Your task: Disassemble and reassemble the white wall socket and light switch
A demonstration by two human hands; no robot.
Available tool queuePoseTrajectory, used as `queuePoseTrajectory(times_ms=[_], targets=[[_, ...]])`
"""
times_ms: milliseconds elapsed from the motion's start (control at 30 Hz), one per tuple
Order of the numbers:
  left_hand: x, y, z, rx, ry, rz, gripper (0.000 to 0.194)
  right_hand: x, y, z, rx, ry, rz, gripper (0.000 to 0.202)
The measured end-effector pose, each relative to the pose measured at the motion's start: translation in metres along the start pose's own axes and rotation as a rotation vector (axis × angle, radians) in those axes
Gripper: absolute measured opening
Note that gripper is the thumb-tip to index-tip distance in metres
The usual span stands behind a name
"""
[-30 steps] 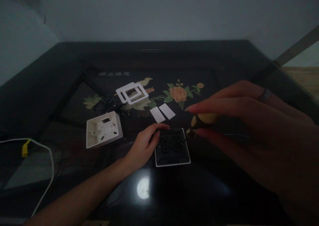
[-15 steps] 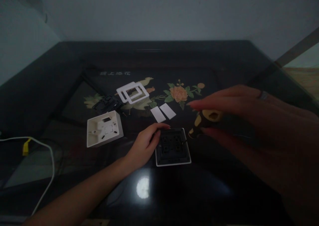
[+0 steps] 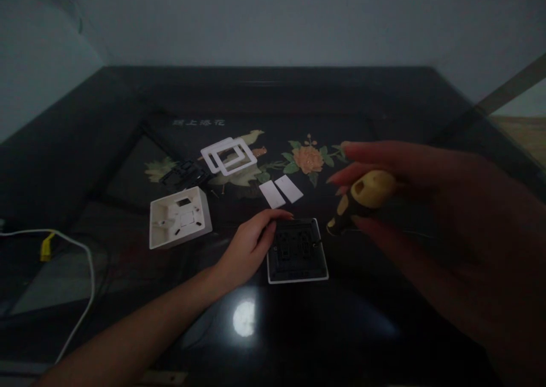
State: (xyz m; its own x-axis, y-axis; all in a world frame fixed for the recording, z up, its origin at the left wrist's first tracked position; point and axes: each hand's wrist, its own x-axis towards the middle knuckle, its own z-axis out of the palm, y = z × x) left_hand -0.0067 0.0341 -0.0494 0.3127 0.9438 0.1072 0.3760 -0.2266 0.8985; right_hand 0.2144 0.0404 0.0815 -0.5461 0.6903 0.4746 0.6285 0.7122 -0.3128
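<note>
A black switch panel with a thin white edge lies back side up on the dark table. My left hand is closed on its upper left edge, thumb and fingers pinching it. At the right, my right hand holds a yellow and black screwdriver by the handle, between thumb and fingers. The tool slants down to the left, and its lower end is at the panel's right side. A thin dark tip shows near the panel's right edge.
An open white box sits left of my left hand. Behind it are a black frame part, small screws and two overlapping white frames. Two white plates lie behind the panel. A white cable with a yellow tag runs at the left.
My right hand has shifted its fingers on the handle, with the index finger lifted and more of the yellow end showing. My left hand and the panel have stayed in place.
</note>
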Motion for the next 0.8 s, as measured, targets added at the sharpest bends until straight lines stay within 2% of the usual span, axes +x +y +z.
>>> queuePoseTrajectory(times_ms=[100,200,333,467,567,733,800], targets=[[0.0,-0.002,0.001,0.005,0.008,0.004,0.028,-0.001,-0.001,0.001,0.003,-0.006,-0.025,0.038],[0.0,-0.004,0.001,0.004,0.021,0.021,0.028,-0.002,-0.004,0.006,-0.007,0.074,-0.062,0.032],[0.001,-0.004,0.001,0.002,0.022,0.027,0.028,-0.002,-0.005,0.006,0.035,0.153,-0.019,0.028],[0.001,0.0,-0.001,0.01,0.014,0.016,0.028,-0.002,-0.002,-0.002,0.087,0.043,0.008,0.046],[0.0,0.0,-0.001,0.018,0.013,0.014,0.028,-0.003,-0.003,-0.005,0.086,0.016,-0.001,0.04],[0.0,-0.004,0.002,0.008,0.022,0.029,0.029,-0.003,-0.01,0.005,-0.032,0.207,0.011,0.026],[0.0,-0.005,0.002,0.008,0.018,0.026,0.029,-0.003,-0.011,0.005,-0.048,0.213,0.006,0.025]])
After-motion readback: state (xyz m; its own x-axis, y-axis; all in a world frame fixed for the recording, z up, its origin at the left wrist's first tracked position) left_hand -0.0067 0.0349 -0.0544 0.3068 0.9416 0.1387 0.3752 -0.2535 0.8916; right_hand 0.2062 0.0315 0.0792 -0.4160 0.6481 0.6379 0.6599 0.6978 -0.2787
